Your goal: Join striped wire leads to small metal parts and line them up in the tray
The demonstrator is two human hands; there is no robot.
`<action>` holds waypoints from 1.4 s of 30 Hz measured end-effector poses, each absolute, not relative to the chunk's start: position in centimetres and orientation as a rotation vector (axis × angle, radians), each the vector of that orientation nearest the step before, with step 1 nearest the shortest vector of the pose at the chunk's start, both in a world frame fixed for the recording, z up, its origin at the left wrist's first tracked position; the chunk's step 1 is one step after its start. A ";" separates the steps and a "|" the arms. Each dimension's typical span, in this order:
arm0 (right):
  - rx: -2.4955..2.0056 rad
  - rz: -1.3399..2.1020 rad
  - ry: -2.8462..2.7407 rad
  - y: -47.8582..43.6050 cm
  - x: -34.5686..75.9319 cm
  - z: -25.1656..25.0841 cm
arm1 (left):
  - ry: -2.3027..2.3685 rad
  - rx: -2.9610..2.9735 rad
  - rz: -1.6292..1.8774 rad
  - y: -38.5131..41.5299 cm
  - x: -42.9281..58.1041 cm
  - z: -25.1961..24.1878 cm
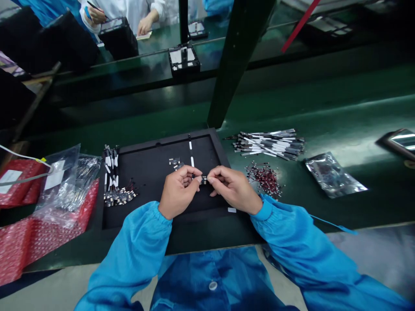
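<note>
My left hand (180, 190) and my right hand (231, 189) meet over a black foam tray (142, 168). Between their fingertips is a small circuit board (203, 179), pinched from both sides; the fingers hide its ends. A thin black-and-white flat cable (191, 149) stretches from the board area toward the tray's far edge; whether it is joined to the board cannot be made out. Loose small boards (175, 162) lie just beyond my left fingers. In the tray's left part sit a pile of boards (119, 196) and a bunch of flat cables (111, 166).
Right of the tray are stacked flat cables (269, 143), tiny red-and-black wired parts (264, 178) and a silver antistatic bag (335, 174). Red bubble wrap (48, 237) and clear bags (78, 181) lie left. A dark post (235, 60) rises behind; a co-worker's hands (147, 22) show beyond.
</note>
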State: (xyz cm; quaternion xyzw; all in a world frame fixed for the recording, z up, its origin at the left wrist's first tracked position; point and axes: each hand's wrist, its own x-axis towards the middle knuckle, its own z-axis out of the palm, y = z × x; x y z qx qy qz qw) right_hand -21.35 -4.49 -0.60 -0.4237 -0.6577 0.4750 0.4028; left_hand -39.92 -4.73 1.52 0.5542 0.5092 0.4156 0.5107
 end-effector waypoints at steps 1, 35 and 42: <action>-1.074 1.193 -1.661 -4.5 -21.4 -0.6 | 1.236 1.364 1.009 -4.8 -39.9 1.4; -0.922 1.668 -1.401 -3.2 -20.7 0.0 | 1.155 1.223 1.025 -4.7 -39.7 2.4; -0.965 1.679 -1.395 -3.0 -20.7 0.3 | 1.148 1.232 1.002 -4.7 -39.6 2.3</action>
